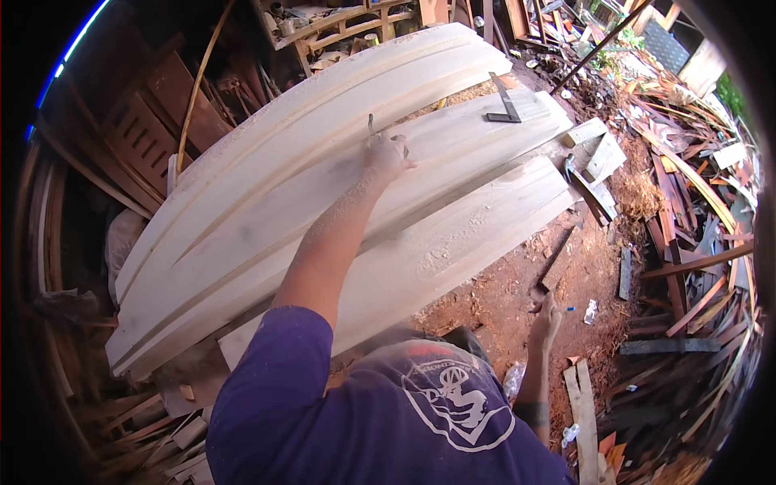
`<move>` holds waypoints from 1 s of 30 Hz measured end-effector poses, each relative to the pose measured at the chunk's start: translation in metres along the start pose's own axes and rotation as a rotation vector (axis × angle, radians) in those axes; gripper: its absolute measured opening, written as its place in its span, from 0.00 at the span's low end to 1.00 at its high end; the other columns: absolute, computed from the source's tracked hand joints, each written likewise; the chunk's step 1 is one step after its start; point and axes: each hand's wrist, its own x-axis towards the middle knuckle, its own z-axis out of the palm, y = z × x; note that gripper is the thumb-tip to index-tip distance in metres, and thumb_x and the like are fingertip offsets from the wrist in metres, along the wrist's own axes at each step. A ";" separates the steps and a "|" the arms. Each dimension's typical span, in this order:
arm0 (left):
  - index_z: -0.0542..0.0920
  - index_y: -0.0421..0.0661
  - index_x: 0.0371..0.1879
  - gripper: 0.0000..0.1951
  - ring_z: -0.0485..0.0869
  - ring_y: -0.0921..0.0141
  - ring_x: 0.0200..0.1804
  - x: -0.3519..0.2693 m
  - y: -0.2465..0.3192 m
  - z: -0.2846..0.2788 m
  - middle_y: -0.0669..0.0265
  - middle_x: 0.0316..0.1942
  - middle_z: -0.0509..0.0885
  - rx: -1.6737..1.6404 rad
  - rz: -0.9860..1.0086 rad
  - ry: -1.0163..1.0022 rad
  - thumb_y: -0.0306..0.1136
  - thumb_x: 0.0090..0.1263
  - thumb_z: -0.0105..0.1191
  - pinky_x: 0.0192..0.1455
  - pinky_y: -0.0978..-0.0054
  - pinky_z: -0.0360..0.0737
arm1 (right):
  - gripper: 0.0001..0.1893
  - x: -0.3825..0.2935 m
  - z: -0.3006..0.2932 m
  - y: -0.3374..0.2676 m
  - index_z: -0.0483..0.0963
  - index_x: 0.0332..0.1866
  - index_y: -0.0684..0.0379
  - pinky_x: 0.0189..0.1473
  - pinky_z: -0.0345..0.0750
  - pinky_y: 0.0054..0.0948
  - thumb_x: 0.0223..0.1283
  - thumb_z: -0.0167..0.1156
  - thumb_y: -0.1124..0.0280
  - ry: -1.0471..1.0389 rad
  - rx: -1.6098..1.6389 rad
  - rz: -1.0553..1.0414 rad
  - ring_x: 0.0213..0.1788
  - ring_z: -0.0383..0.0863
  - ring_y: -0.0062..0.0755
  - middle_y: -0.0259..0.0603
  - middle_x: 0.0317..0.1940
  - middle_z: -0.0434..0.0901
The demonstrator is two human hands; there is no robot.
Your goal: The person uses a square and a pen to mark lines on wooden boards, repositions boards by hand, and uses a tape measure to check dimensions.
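My left hand [386, 154] rests on the middle of several long pale planks with curved edges, a plank [451, 133] dusted with fine sawdust. A thin dark metal hook [371, 123] rises just beyond the knuckles, and something dark shows by the fingers. Whether this hand grips it is unclear. Low at my right side, my right hand [547, 321] is curled at the lower end of a long flat brown piece with a dark edge [558, 259], possibly a tool. Beyond my left hand, a metal square [506, 103] lies on the middle plank. Shavings cover part of the nearest plank [461, 242].
A claw hammer [570, 163] lies by wood offcuts [606, 159] at the planks' right end. Wood scraps [697, 242] heap up on the right. Boards [142, 130] lean at the left, and a cluttered wooden shelf [345, 27] stands behind. Scraps dot the reddish ground [485, 303].
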 end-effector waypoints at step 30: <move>0.86 0.45 0.53 0.23 0.85 0.54 0.54 -0.660 -0.013 -0.003 0.55 0.49 0.88 -0.473 -0.619 -0.532 0.51 0.70 0.61 0.57 0.59 0.81 | 0.04 0.109 0.006 0.034 0.73 0.37 0.55 0.17 0.61 0.21 0.68 0.59 0.70 -1.059 0.497 0.773 0.14 0.60 0.15 0.24 0.15 0.60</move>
